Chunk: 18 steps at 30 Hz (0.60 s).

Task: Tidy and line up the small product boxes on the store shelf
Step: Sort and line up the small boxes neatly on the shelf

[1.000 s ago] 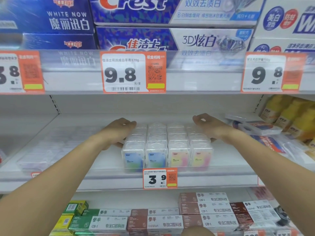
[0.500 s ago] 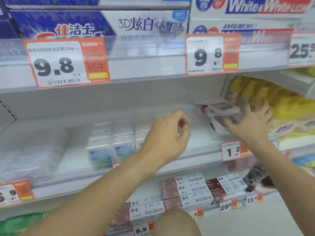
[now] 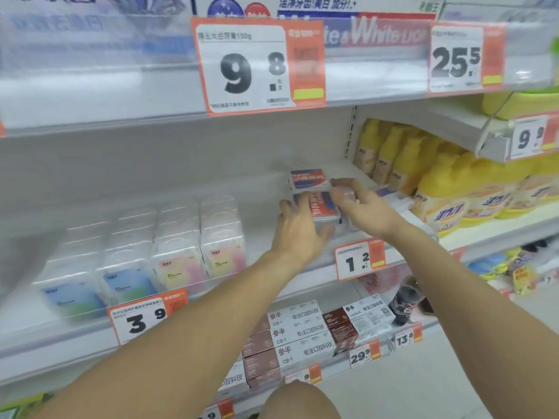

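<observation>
Small red and blue boxes lie loosely stacked on the middle shelf (image 3: 281,285), a top box (image 3: 308,178) flat and a lower box (image 3: 322,207) tilted beneath it. My left hand (image 3: 298,234) reaches in with fingers spread and touches the lower box's left side. From the right, my right hand (image 3: 367,208) curls its fingertips round a blurred small box (image 3: 341,186) on the stack's right side. Clear boxes with pastel labels (image 3: 178,249) stand in neat rows to the left, apart from both hands.
Yellow bottles (image 3: 438,189) crowd the shelf just right of the stack. Price tags 1.2 (image 3: 358,260) and 3.9 (image 3: 145,319) hang on the shelf edge. Brown and white toothpaste boxes (image 3: 302,331) fill the shelf below. The upper shelf hangs low overhead.
Both hands left the rows of clear boxes and moved right. My left hand has now reached the red and blue stack; my right hand went from spread over it to curled on a box.
</observation>
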Motion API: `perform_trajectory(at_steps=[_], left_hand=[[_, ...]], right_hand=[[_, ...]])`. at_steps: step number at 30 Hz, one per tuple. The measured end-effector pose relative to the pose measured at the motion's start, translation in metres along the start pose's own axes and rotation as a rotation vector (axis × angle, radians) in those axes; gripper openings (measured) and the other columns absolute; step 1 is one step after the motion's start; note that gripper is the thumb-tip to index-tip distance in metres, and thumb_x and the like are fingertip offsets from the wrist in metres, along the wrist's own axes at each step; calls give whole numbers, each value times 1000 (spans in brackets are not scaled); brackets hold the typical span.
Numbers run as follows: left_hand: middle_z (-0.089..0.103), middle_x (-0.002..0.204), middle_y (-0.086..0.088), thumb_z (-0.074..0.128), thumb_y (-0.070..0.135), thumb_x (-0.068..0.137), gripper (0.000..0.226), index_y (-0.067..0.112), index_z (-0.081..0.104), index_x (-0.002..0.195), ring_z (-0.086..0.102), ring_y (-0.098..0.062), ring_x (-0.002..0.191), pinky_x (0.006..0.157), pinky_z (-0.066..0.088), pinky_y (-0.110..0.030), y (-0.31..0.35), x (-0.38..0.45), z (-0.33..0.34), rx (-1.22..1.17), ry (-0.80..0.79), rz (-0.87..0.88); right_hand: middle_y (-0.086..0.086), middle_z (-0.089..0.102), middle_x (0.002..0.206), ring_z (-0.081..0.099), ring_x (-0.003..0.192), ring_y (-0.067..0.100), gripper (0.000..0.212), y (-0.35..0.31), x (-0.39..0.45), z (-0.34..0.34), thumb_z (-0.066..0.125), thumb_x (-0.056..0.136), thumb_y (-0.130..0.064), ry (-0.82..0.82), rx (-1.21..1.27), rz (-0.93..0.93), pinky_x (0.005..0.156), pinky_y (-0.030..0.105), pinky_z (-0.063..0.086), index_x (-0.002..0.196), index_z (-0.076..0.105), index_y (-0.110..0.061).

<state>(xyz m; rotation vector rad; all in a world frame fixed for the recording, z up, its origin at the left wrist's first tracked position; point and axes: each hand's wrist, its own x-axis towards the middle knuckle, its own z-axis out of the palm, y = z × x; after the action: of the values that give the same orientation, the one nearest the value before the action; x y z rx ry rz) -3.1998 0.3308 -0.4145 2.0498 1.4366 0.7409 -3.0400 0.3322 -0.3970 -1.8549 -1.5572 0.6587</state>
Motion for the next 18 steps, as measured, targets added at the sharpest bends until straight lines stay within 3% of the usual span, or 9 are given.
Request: perform_trajectory(at_steps=[3, 5, 7, 9, 11, 14, 16, 18], left_hand=[[45, 120, -16, 72, 29, 83, 70, 23, 35, 142, 53, -35, 106, 95, 43, -34, -5, 7, 4, -53, 85, -56], [43, 118, -12, 72, 23, 85, 66, 28, 38, 141, 57, -29, 95, 94, 42, -27, -7, 9, 4, -154, 136, -108], [42, 116, -7, 72, 16, 84, 67, 28, 39, 140, 53, -15, 80, 92, 39, -20, -11, 12, 4, -253, 188, -172], [47, 118, -4, 76, 12, 78, 71, 29, 41, 137, 53, -11, 82, 97, 44, -24, -16, 16, 5, -362, 235, -232], [58, 117, -2, 78, 15, 67, 73, 35, 44, 130, 60, -18, 98, 97, 51, -37, -19, 19, 6, -461, 268, -260], [63, 102, 12, 77, 21, 63, 67, 39, 42, 117, 62, -18, 104, 95, 52, -40, -18, 21, 4, -601, 238, -274], [61, 99, 15, 81, 18, 68, 68, 34, 40, 121, 63, -17, 104, 96, 51, -36, -18, 24, 3, -602, 233, -251], [58, 103, 13, 83, 16, 71, 78, 26, 37, 133, 60, -15, 105, 95, 48, -27, -20, 26, 4, -562, 235, -222]], right_hand=[[-9, 59, 126, 58, 106, 5, 42, 12, -11, -16, 65, 92, -20, 59, 175, -112, 89, 32, 51, 131, 54, -31], [-17, 59, 120, 54, 92, -19, 50, 21, -14, -22, 64, 84, 0, 121, 164, -178, 84, 12, 45, 125, 58, -28], [-19, 61, 116, 49, 95, -29, 50, 25, -16, -21, 65, 78, 8, 118, 148, -217, 81, -4, 33, 116, 64, -24], [-11, 68, 111, 54, 100, -21, 36, 27, -19, -15, 69, 78, 7, 69, 154, -222, 83, -5, 33, 101, 70, -21], [-8, 70, 106, 59, 101, -9, 28, 30, -18, -9, 72, 79, 3, 48, 163, -215, 86, 2, 37, 90, 70, -23], [-14, 60, 111, 56, 103, 6, 39, 32, -18, -9, 71, 78, 1, 138, 139, -203, 91, 16, 39, 109, 59, -19], [-6, 55, 112, 53, 91, 15, 52, 34, -18, -11, 70, 80, -1, 223, 77, -148, 76, 19, 42, 125, 48, -14], [-2, 56, 113, 54, 80, 15, 58, 35, -20, -9, 70, 79, -1, 335, 49, -98, 63, 10, 40, 131, 46, -12]])
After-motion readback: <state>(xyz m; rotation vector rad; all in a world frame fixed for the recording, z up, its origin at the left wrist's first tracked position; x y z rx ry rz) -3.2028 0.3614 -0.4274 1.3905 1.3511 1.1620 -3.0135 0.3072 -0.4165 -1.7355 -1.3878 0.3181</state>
